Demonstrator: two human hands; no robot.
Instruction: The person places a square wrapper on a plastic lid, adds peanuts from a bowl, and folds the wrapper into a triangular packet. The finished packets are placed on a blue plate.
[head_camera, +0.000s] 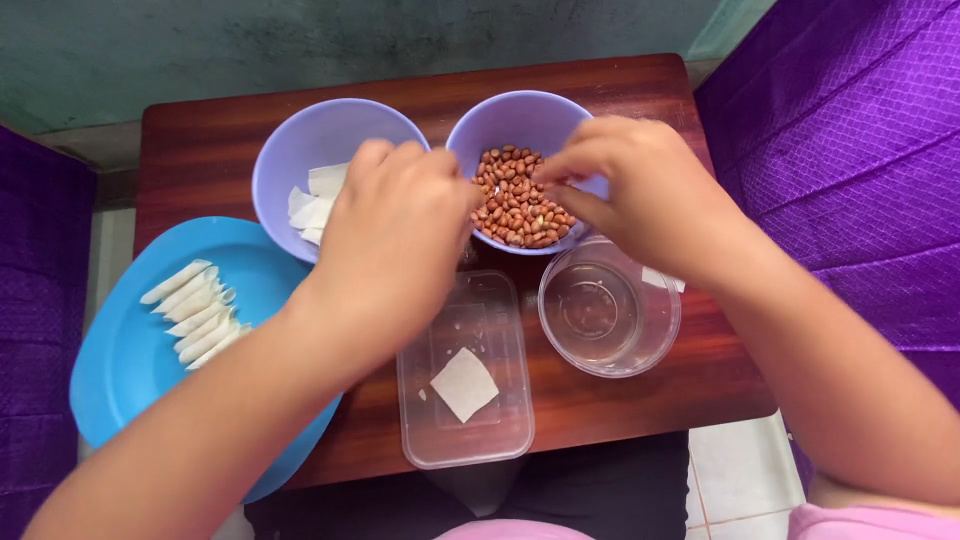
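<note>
My right hand (640, 190) reaches over a lilac bowl (520, 115) filled with red-skinned peanuts (515, 205), fingertips pinched together at the nuts; whether it holds one is hidden. My left hand (395, 225) hovers, fingers curled, between that bowl and a second lilac bowl (300, 150) with white wrapper squares (315, 200). What the left fingers hold is hidden. Below them sits a clear rectangular container (500, 440) with one white wrapper square (463, 383) lying flat in it.
A blue plate (120, 370) at the left carries several rolled white wrappers (195, 310). A clear round tub (608, 315) of water stands at the right. All rest on a small dark wooden table (600, 410), with purple cushions (860, 150) on both sides.
</note>
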